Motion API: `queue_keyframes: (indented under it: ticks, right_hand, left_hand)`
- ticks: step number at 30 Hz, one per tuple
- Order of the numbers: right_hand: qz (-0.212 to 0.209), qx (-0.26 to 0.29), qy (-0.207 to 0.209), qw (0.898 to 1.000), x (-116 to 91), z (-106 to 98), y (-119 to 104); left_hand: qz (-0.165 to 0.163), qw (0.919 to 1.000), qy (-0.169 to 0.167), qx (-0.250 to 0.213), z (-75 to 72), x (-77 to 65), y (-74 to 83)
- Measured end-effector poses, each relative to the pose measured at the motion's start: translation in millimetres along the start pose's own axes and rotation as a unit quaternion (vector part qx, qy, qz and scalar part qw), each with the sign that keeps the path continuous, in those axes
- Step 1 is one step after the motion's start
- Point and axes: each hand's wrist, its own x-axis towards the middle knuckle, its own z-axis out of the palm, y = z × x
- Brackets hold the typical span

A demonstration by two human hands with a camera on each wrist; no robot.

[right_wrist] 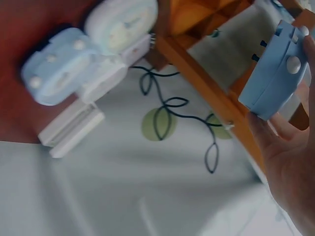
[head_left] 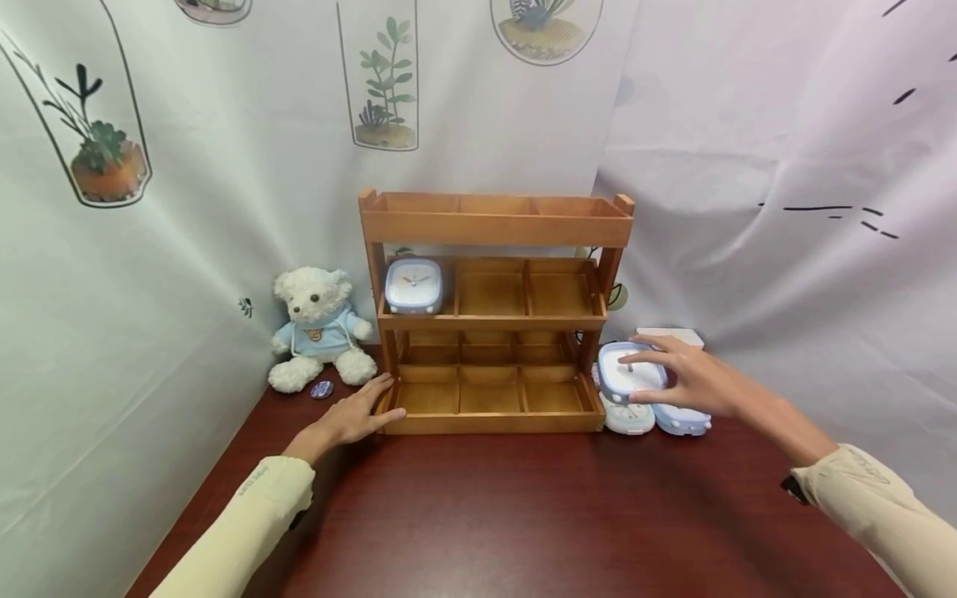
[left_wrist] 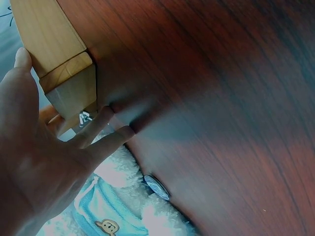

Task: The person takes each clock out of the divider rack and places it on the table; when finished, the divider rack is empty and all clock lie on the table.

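My right hand [head_left: 703, 380] holds a light-blue alarm clock [head_left: 616, 380] by its edges, raised beside the lower right of a wooden three-tier shelf [head_left: 493, 423]. In the right wrist view, the side of this clock [right_wrist: 270, 73] shows, with fingertips along it. A similar blue alarm clock [head_left: 414, 286] stands in the left compartment of the middle tier. At the shelf's lower left corner, my left hand [head_left: 345, 419] touches the wood with fingers extended. The left wrist view has its thumb along the shelf's side [left_wrist: 49, 37] and two fingertips near the dark red tabletop [left_wrist: 206, 98].
More clocks lie right of the shelf, including a pale round-cornered one [head_left: 628, 418] and a blue one [head_left: 682, 419]. A white box [head_left: 676, 335] is behind them. A white teddy bear [head_left: 314, 328] sits at left, near a small purple disc [head_left: 321, 389].
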Motion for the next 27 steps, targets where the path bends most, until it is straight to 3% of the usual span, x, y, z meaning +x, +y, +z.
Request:
queue_keyframes:
  ticks: [7, 15, 27]
  right_hand:
    - [0.001, -0.005, 0.020, 1.000, -34.0, 14.9, 9.3]
    - [0.039, 0.002, 0.028, 0.999, -71.7, 34.8, 19.2]
    - [0.044, -0.011, 0.049, 0.998, -123.9, 56.4, 47.8]
  left_hand:
    - [-0.003, 1.0000, -0.004, 0.003, -0.1, 0.7, 1.4]
    - [-0.004, 1.0000, -0.004, 0.002, 0.5, -0.5, 0.7]
    - [0.001, 1.0000, -0.003, 0.003, -0.5, 2.4, 0.5]
